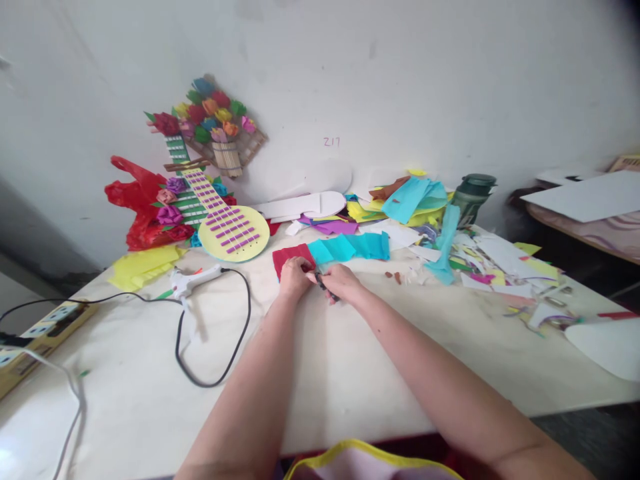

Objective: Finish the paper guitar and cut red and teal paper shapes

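Both your hands are close together, mid-tabletop [400, 373]. Right hand [343, 283]: closed, gripping a dark tool [327, 291] that looks like scissors, fingers around the handles. Working end points at your left hand's fingertips; too small to tell if the blades are apart. Left hand [295, 280]: fingers curled in over the near edge of the red paper [290, 255]; can't tell what, if anything, they pinch.

Red paper lies on the tabletop just beyond that hand, partly covered by it. Its right end meets the blue paper [350, 247], which runs right in creased folds, just past your right hand.

To your left: white glue gun [193, 281], black cord [249, 307] looped beside your left forearm, power strip [55, 315] at the tabletop's left edge. Behind the glue gun: yellow paper [143, 268], and a yellow paper guitar [207, 233] leaning up toward the wall. To your right: small brown bits [397, 277] near the hand, then a spread of paper scraps [505, 257]. Green bottle [473, 200] stands behind those.
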The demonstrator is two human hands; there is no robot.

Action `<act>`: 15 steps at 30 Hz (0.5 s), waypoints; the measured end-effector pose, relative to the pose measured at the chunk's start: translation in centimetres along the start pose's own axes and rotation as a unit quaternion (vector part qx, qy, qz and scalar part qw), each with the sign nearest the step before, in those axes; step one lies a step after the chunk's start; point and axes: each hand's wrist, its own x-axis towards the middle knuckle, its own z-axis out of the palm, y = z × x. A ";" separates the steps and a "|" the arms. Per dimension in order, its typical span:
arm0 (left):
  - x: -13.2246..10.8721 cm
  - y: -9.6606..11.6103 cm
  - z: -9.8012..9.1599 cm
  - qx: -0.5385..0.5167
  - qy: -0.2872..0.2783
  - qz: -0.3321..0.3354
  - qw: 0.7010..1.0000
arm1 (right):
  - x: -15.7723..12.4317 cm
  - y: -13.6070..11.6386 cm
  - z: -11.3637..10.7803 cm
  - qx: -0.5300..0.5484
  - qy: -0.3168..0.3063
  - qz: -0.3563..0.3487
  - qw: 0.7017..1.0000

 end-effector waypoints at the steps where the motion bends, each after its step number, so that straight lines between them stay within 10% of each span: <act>1: 0.0 0.0 0.0 0.001 -0.002 0.001 1.000 | 0.0 0.0 0.0 -0.002 -0.001 0.000 1.000; 15: 0.0 0.0 0.0 0.016 -0.001 -0.003 1.000 | -0.5 -0.5 0.0 -0.035 0.003 -0.001 0.999</act>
